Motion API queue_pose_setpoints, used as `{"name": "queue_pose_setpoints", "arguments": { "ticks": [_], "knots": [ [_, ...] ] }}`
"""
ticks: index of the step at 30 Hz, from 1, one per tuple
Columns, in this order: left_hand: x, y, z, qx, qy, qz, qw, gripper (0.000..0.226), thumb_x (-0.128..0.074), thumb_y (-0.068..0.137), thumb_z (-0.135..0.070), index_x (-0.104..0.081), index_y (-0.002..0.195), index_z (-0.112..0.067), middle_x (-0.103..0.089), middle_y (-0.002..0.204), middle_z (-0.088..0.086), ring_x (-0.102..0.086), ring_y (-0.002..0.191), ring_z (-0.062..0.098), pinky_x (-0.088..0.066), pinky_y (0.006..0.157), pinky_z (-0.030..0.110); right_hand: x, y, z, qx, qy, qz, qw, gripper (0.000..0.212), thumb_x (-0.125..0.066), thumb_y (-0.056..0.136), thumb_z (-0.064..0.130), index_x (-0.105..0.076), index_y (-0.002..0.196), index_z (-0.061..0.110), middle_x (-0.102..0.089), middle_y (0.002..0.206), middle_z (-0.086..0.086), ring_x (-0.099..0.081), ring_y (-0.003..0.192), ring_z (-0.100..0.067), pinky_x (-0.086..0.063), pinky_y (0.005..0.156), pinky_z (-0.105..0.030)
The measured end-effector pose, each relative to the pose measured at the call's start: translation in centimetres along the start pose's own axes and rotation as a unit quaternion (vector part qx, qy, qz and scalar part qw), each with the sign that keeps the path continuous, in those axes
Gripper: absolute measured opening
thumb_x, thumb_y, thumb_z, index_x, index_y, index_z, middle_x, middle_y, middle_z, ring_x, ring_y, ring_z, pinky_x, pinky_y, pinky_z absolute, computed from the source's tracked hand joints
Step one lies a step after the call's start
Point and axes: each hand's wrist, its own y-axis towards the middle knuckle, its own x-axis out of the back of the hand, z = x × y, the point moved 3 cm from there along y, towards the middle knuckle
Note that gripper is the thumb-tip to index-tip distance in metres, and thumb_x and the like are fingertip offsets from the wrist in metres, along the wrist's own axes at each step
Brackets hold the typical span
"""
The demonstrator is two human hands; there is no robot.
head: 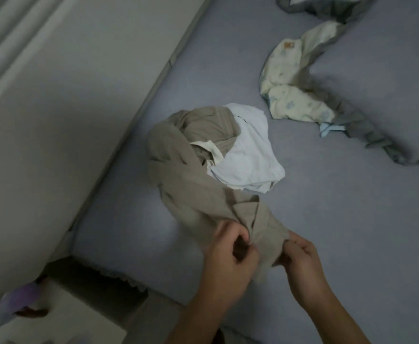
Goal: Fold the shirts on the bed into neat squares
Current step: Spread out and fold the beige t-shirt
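Observation:
A crumpled beige shirt (pixel 186 184) with a cream collar lies in a heap on the grey-blue bed (pixel 327 219). Its near end stretches toward me. My left hand (pixel 230 252) pinches that near edge on the left, and my right hand (pixel 300 256) grips the same edge on the right, both with fingers closed on the cloth. A white shirt (pixel 248 155) lies bunched under and beside the beige one, on its right.
A pale yellow printed cloth (pixel 290 95) and a grey ruffled pillow (pixel 389 83) lie at the back right. A wall (pixel 67 95) runs along the bed's left side. The bed's near corner (pixel 119 269) drops to the floor at lower left.

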Motion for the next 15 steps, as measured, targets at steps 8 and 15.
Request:
{"name": "queue_pose_setpoints", "arguments": {
  "ticks": [8,15],
  "knots": [
    [-12.8,-0.7,-0.4,-0.069,0.364,0.112,0.922,0.077,-0.072,0.072,-0.043,-0.035,0.139,-0.038,-0.028,0.149,0.001,-0.031,0.133,0.028,-0.035,0.110,0.043,19.8,-6.2,-1.5,0.073,0.020,-0.127,0.989,0.028,-0.033,0.091,-0.014,-0.051,0.070,-0.017,-0.055,0.069,-0.015,-0.049,0.067,-0.021,-0.039,0.055,-0.023],
    [-26.7,-2.3,4.2,-0.025,0.581,0.230,0.780,0.052,-0.063,0.081,-0.048,-0.049,0.130,-0.036,-0.032,0.151,-0.002,-0.024,0.140,0.027,-0.013,0.113,0.052,38.3,-10.6,-1.9,0.120,-0.085,-0.115,0.983,0.038,-0.046,0.094,0.000,-0.036,0.059,0.013,-0.033,0.055,0.005,-0.032,0.051,-0.009,-0.023,0.047,-0.022]
  ]
}}
